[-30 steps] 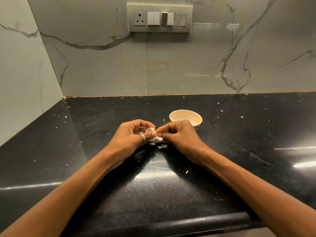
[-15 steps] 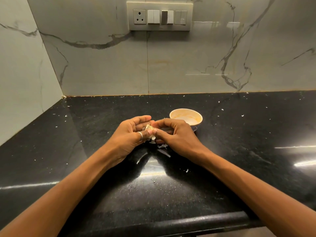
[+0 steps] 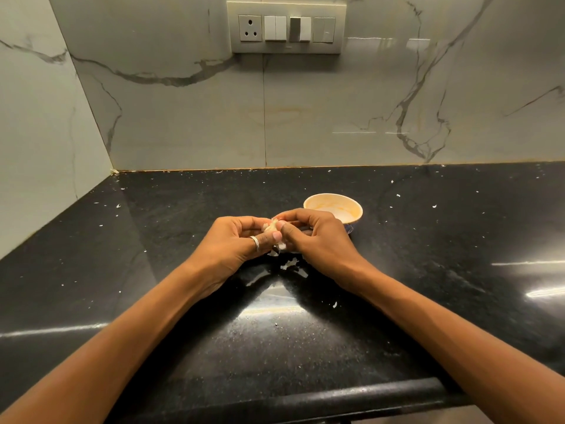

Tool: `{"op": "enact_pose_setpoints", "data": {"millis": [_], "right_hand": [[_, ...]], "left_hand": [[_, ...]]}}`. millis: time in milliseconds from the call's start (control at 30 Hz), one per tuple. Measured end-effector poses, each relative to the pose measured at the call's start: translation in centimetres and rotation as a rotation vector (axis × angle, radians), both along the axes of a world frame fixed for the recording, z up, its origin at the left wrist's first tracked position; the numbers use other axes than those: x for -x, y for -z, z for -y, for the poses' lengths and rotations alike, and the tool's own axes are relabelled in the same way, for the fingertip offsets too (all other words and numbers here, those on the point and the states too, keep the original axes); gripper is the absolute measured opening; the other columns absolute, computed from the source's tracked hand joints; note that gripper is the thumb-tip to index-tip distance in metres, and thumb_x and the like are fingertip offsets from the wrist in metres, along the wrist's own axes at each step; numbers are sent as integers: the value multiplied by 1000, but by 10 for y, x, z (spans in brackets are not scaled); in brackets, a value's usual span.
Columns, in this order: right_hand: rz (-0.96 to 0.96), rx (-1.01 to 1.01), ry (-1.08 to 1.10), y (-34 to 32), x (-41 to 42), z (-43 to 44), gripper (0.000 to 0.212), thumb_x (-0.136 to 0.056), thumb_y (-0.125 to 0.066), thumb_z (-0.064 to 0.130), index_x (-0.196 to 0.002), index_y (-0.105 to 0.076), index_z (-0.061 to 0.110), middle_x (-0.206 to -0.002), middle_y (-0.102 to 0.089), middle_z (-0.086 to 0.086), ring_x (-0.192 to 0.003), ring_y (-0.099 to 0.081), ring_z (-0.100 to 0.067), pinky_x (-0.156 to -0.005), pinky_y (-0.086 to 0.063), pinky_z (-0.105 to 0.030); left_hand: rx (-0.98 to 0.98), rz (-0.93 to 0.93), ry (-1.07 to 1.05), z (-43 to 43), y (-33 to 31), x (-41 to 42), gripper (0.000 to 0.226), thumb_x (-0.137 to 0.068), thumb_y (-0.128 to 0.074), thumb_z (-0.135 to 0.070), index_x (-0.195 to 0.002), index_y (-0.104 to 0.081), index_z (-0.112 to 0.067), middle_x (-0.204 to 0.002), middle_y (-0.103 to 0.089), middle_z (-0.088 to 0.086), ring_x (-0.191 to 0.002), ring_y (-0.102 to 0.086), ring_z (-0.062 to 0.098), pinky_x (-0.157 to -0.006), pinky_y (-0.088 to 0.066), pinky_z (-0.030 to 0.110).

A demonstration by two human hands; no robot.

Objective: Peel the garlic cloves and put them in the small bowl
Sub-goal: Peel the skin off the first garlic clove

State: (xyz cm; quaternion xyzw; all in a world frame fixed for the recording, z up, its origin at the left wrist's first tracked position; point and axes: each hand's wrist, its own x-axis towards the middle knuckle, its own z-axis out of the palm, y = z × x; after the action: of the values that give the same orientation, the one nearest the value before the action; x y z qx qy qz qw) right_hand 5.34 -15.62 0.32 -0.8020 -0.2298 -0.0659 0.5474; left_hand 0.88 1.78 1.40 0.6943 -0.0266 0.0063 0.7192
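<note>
A pale garlic clove (image 3: 270, 227) with papery skin sits between both hands, low over the black counter. My left hand (image 3: 235, 244), with a ring on its thumb, grips the clove from the left. My right hand (image 3: 315, 240) pinches the skin at the clove's top with curled fingers. Loose white skin hangs under the hands and lies on the counter (image 3: 289, 264). The small cream bowl (image 3: 332, 207) stands just behind my right hand; its inside looks bare from here.
Small flakes of garlic skin are scattered over the black counter (image 3: 153, 301). Marble walls close the back and the left side. A switch panel (image 3: 286, 27) is on the back wall. The counter's rounded front edge runs across the bottom.
The left hand's fingers opened half a second ago and have curled round the clove again. The right fingers have moved up to the clove's top. More skin lies below the hands.
</note>
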Motion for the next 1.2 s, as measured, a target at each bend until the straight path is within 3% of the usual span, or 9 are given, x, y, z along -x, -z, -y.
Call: {"op": "enact_pose_setpoints", "data": {"millis": [167, 433, 633, 800, 1067, 1200], "right_hand": [[102, 73, 21, 2, -1, -2, 10, -93, -70, 26, -101, -77, 26, -88, -77, 8, -84, -73, -7, -81, -61, -39], [192, 114, -13, 2, -2, -2, 14, -93, -70, 17, -103, -78, 21, -89, -76, 7, -78, -72, -10, -77, -60, -38], [238, 135, -14, 2, -4, 0, 17, -92, -70, 12, -104, -79, 20, -95, -76, 7, -83, -71, -7, -79, -59, -31], [257, 149, 11, 2, -4, 1, 16, -92, -69, 13, -103, -79, 19, -95, -76, 6, -84, -70, -8, -79, -57, -31], [277, 164, -25, 3, -6, 4, 15, -92, -69, 11, -101, -79, 16, -93, -75, 6, -82, -70, -5, -78, -59, -30], [249, 154, -66, 3, -8, 6, 15, -92, -69, 7, -101, -80, 14, -88, -73, 10, -79, -72, -5, -76, -60, -26]], "left_hand": [[-99, 52, 48, 0, -1, 4, 27, -89, -70, -2, -116, -72, -5, -107, -76, 11, -107, -71, 24, -98, -55, 32], [-204, 59, 32, 2, -2, 2, 52, -92, -68, 0, -141, -51, -5, -117, -74, 3, -109, -69, 10, -99, -51, 21], [-244, 68, -41, 2, -2, 2, 35, -86, -76, -7, -119, -63, -12, -104, -76, 4, -99, -73, 16, -84, -56, 23], [-241, 76, -91, 3, 0, 2, 26, -80, -82, -8, -104, -72, -10, -95, -78, 4, -93, -75, 18, -87, -58, 27], [-147, 54, -9, 1, 1, 4, 28, -83, -76, 0, -111, -74, -4, -99, -77, 12, -98, -74, 25, -87, -58, 26], [-147, 45, 21, 0, 1, 4, 29, -84, -74, 1, -113, -73, -2, -103, -77, 14, -103, -73, 28, -97, -56, 33]]}}
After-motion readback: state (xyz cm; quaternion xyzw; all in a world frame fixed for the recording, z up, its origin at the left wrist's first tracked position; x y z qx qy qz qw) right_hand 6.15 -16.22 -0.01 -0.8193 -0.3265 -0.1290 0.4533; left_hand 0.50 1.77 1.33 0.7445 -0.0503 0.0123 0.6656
